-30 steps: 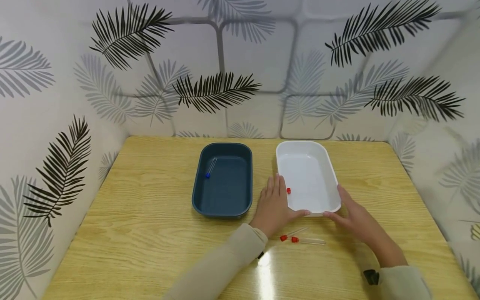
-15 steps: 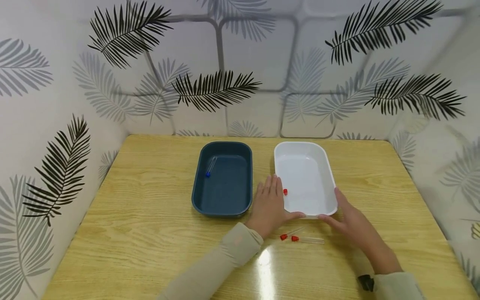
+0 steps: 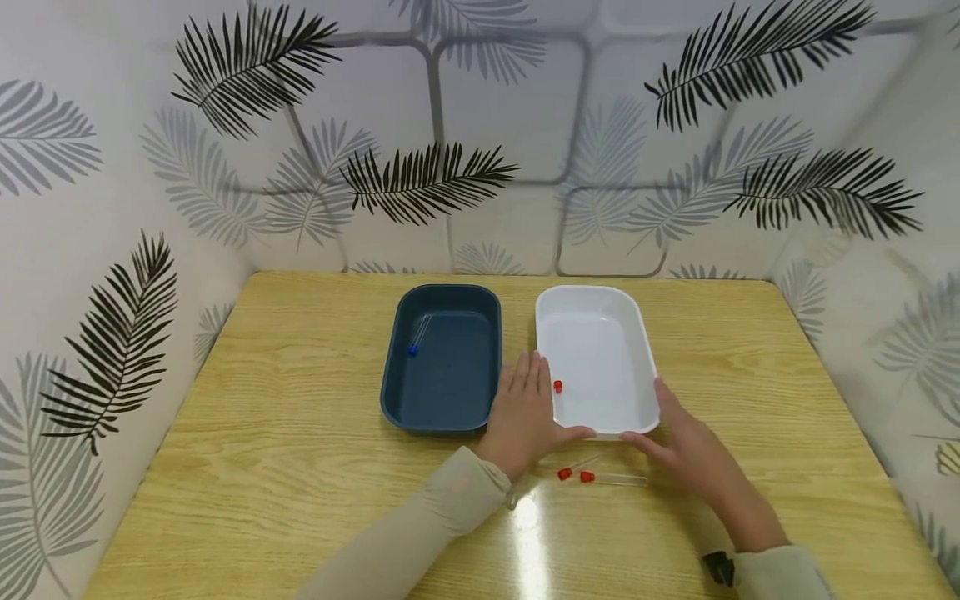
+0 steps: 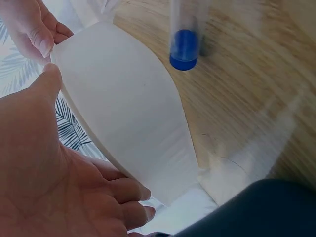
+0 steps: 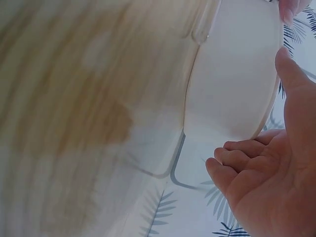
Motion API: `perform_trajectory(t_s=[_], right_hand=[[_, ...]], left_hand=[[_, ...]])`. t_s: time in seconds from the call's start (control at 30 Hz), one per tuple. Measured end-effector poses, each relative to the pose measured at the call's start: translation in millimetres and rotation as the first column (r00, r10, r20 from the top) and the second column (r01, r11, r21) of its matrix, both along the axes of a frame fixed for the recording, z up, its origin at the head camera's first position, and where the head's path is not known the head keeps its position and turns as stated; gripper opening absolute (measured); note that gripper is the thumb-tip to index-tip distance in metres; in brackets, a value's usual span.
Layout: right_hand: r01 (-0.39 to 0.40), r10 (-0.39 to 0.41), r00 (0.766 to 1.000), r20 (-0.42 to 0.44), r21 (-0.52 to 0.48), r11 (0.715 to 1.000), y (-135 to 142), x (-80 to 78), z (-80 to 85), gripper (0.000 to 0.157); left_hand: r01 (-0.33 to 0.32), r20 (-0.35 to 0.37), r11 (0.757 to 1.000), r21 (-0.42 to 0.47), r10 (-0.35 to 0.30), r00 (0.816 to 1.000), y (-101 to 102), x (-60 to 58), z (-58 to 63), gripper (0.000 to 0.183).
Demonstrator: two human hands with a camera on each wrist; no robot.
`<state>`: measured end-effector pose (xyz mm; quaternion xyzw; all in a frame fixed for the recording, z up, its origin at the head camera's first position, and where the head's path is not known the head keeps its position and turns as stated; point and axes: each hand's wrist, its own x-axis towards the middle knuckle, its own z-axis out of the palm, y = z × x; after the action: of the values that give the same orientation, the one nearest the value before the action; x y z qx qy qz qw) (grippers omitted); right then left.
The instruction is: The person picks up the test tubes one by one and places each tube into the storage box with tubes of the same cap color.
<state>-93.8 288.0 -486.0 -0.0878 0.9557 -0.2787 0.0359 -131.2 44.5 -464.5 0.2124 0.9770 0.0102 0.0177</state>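
Observation:
A white tray (image 3: 603, 358) sits between my hands on the table. My left hand (image 3: 521, 417) lies with straight fingers along its left side and the thumb at the front edge. On the right side, my right hand (image 3: 693, 450) touches the wall with its fingers, its thumb also at the front. Inside the tray a red cap (image 3: 557, 387) shows; whatever it belongs to is hard to make out. Two clear tubes with red caps, one cap (image 3: 566, 472) beside the other (image 3: 587, 477), lie before the tray. A blue-capped tube (image 4: 184, 49) appears in the left wrist view.
Left of the white tray stands a dark blue tray (image 3: 450, 392), close to my left hand. It holds clear tubes with a blue cap (image 3: 413, 350) showing. Behind the wooden table (image 3: 300, 367) rises a leaf-patterned wall covering (image 3: 510, 233).
The white tray has slid left, nearer the dark blue tray, and both hands have moved left with it. The red-capped tubes on the table have stayed in place.

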Motion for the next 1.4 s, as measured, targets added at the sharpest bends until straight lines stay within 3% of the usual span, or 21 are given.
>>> perform_trajectory(t_s=[0.3,0.73,0.9,1.07,1.23,1.4], right_hand=[[0.002,-0.002,1.000,-0.002,-0.011,1.000,-9,-1.1,-3.0,0.101],[-0.015,0.015,1.000,-0.012,-0.003,1.000,-15,0.7,0.8,0.100],[-0.036,0.035,0.999,-0.023,-0.043,0.998,-13,-0.7,-1.8,0.104],[-0.004,0.005,1.000,0.020,-0.049,0.999,-7,0.0,4.5,0.108],[0.007,-0.007,0.999,0.044,-0.013,1.000,2,4.5,13.2,0.099],[0.000,-0.001,1.000,0.007,0.030,1.000,8,11.2,13.8,0.079]], left_hand=[[0.006,-0.040,1.000,0.011,-0.006,0.999,-10,2.5,1.0,0.115],[0.003,-0.003,1.000,0.019,-0.003,1.000,-15,2.6,1.5,0.113],[0.020,-0.035,1.000,0.022,-0.019,0.999,-16,2.1,-1.3,0.113],[0.044,-0.070,0.997,0.056,-0.040,0.997,-20,-0.6,-6.1,0.115],[0.020,-0.094,0.991,0.130,-0.008,0.996,-23,-3.1,-11.0,0.116],[-0.017,-0.085,0.979,0.202,0.035,0.996,-21,-1.1,-13.2,0.115]])
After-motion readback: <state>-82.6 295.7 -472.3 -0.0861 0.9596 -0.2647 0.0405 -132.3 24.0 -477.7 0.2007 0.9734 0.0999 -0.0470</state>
